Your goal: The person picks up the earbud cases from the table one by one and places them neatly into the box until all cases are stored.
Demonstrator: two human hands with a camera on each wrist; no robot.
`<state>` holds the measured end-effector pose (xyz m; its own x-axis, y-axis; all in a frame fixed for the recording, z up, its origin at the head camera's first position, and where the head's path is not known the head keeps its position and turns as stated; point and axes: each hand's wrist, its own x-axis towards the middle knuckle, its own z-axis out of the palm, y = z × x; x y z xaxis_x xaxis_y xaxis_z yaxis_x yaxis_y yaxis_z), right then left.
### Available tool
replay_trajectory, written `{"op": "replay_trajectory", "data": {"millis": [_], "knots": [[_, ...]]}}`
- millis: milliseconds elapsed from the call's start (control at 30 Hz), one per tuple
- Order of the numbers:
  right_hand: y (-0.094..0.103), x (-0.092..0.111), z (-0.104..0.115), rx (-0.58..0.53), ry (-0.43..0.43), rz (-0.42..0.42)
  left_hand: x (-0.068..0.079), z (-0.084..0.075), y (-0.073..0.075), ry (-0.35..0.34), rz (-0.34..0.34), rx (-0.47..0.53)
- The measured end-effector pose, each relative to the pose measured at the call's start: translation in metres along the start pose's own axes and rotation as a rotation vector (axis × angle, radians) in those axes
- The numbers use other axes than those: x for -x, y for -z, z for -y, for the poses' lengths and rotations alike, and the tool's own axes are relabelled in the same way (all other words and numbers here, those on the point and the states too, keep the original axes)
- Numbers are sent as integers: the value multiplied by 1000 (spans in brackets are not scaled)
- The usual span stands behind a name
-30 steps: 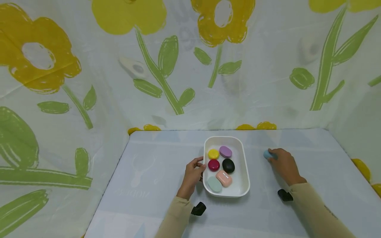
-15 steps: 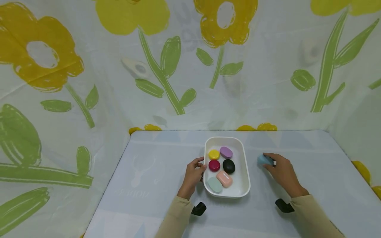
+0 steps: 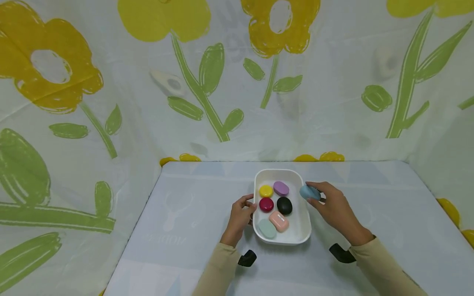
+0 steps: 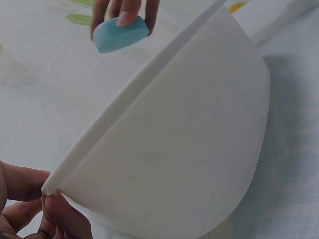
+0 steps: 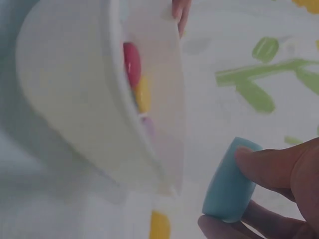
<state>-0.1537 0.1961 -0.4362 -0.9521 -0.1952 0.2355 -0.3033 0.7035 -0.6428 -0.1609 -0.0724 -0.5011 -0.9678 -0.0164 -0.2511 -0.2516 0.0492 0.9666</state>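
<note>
My right hand (image 3: pixel 342 211) pinches a light blue bar of soap (image 3: pixel 309 192) between thumb and fingers, over the right rim of a white plastic basin (image 3: pixel 299 233). In the right wrist view the soap (image 5: pixel 228 185) is tilted on its side, apart from the basin wall. My left hand (image 3: pixel 237 222) grips the basin's left rim, thumb on top and fingers beneath; the left wrist view shows this at the lower left. Inside the basin lie a yellow round soap (image 3: pixel 266 191), a purple oval one (image 3: pixel 281 188), a dark red one (image 3: pixel 266 204) and a black one (image 3: pixel 284 205).
Nearer the front of the basin are a pink soap (image 3: pixel 279 221) with a white mark and a pale green one (image 3: pixel 267 229). The basin stands on a pale blue table (image 3: pixel 192 246). Flower-printed cloth (image 3: pixel 140 94) walls the back and sides.
My right hand has lifted the blue soap from the table on the right and carried it left to the basin's rim. The left hand has stayed at the basin.
</note>
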Motion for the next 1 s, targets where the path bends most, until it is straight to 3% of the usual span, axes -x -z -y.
{"op": "replay_trajectory", "data": {"millis": [367,600,1000], "knots": [[-20,-4,28,86,28,119,0,0,0,7,-2,-4],[-29,-2,37,141,3,196,0,0,0,5,0,-4],[-42,2,41,298,20,216,-1,1,0,-1,-1,4]]}}
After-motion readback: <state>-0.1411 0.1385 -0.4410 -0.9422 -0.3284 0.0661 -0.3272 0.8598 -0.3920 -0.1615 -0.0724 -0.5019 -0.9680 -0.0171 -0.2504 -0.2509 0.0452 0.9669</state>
